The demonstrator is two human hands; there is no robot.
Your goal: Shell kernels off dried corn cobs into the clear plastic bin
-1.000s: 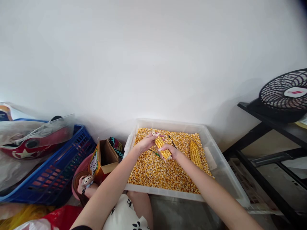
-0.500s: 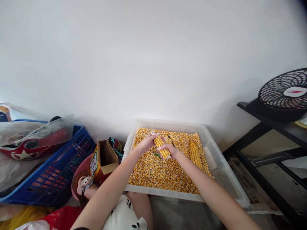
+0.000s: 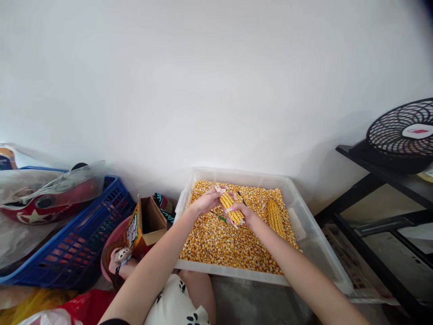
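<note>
Shifted slightly right: corn cob (image 3: 231, 208), gripped by left hand (image 3: 204, 201) and right hand (image 3: 244, 214) fingers closed, over kernel-filled tub (image 3: 316, 253).

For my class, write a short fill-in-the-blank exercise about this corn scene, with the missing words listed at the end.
1. Both the left hand and the right hand grip one corn cob above a clear plastic tub filled with loose ____.
2. A second, whole cob lies in the tub to the ____ of the hands.
3. The plastic crate at the far left is ____ in colour.
4. On the black shelf at the right stands a black ____.

Missing words: kernels; right; blue; fan
</note>
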